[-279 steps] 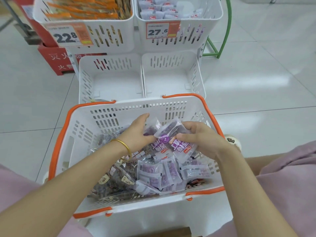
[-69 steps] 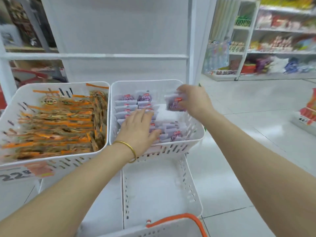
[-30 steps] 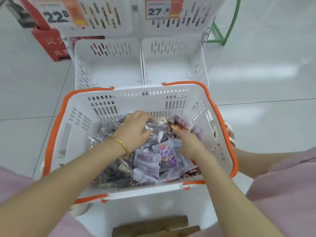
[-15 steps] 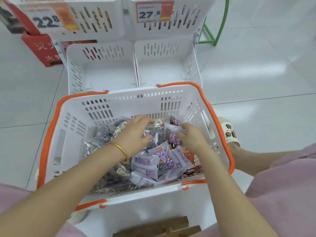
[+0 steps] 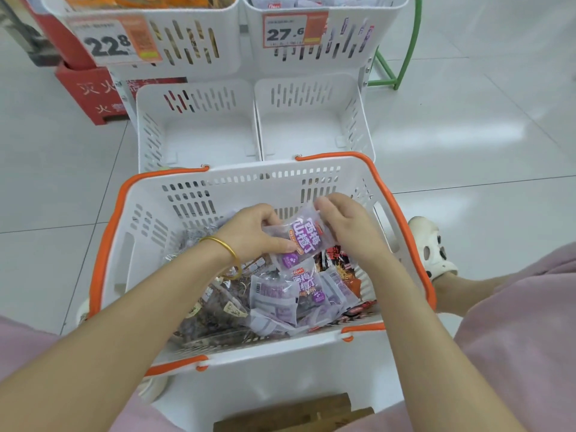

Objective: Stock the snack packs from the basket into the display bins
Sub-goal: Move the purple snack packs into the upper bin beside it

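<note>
Purple film, slick and crinkled, is what I am watching: the purple pack (image 5: 299,241) hangs just above the heap toward the far right corner of the basket (image 5: 249,185). The left hand (image 5: 252,232) pinches its left end between thumb and curled fingers, and the right hand (image 5: 346,222) is curled over its top right end. So both hands are clamped on one pack, and I judge this as the pick step, with the carry to the bins not yet begun. The first risk I see is the film itself: a pinch at the sealed ends gives little purchase. If one hand lets go to reach for more, the pack may slide out and fall back among the loose purple packs (image 5: 280,297) at the near edge, or into one of the lower bins (image 5: 196,132) that stand just beyond the basket's far edge. The second is sorting. The heap is mixed, with dark packs (image 5: 212,310) along the left side and red-and-black packs (image 5: 339,263) by the right wall, so a hurried grab could bring up the wrong sort. The matching stock seems to lie in the upper right bin (image 5: 343,54), behind the price tag (image 5: 290,31). The upper left bin (image 5: 193,48) holds orange packs (image 5: 149,0), and the two stand side by side, so a careless drop near their shared edge would land the pack wrong. Lifting past the basket's rim, a trailing corner could also snag.
</note>
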### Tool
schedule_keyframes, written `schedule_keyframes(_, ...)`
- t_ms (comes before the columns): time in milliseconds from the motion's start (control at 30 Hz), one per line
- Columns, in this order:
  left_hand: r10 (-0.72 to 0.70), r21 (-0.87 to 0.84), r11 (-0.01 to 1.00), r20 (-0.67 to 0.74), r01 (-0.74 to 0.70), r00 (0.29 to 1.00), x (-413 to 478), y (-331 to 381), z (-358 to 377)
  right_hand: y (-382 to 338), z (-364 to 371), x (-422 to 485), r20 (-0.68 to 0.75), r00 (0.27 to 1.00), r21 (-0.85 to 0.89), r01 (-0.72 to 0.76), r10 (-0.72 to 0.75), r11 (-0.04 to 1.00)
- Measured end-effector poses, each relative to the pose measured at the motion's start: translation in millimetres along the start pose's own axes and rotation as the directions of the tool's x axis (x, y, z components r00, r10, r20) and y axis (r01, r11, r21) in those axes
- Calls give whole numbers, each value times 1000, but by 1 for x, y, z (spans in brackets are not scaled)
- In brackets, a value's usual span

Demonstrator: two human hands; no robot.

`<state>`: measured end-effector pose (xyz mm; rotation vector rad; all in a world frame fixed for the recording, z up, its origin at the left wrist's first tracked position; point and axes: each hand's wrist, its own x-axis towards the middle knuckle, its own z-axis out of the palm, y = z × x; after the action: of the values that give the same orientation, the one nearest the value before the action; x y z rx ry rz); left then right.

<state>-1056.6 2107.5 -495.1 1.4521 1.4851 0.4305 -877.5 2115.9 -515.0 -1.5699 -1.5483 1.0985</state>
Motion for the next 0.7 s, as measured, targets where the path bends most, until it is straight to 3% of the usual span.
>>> schedule_keyframes(67,-36,-13,999,-60,36,998,1,-7,-3,19,4,6,24,997,-67,-69,71,995)
schedule_keyframes(133,-91,-81,993,-111,82,990,0,-13,-6,44,9,10,177,974,-338,-74,140,938)
schedule_keyframes(200,-156,-254,959,-107,125,982,-2,-14,-7,63,20,11,321,921,-505,-29,219,863)
schedule_keyframes(300,-178,-451,881,-38,142,983,-5,-12,-6,75,38,7,356,904,-517,-20,236,856)
schedule_keyframes(433,-175,-501,849,30,166,984,-5,-14,-5,75,40,8,340,896,-604,-24,285,797)
schedule_keyframes(533,-157,-514,844,36,153,987,-3,-14,-3,58,21,11,237,941,-550,-76,242,832)
schedule_keyframes(700,-146,-540,836,-55,93,988,4,-14,-2,1,-35,15,50,985,-214,-151,165,965)
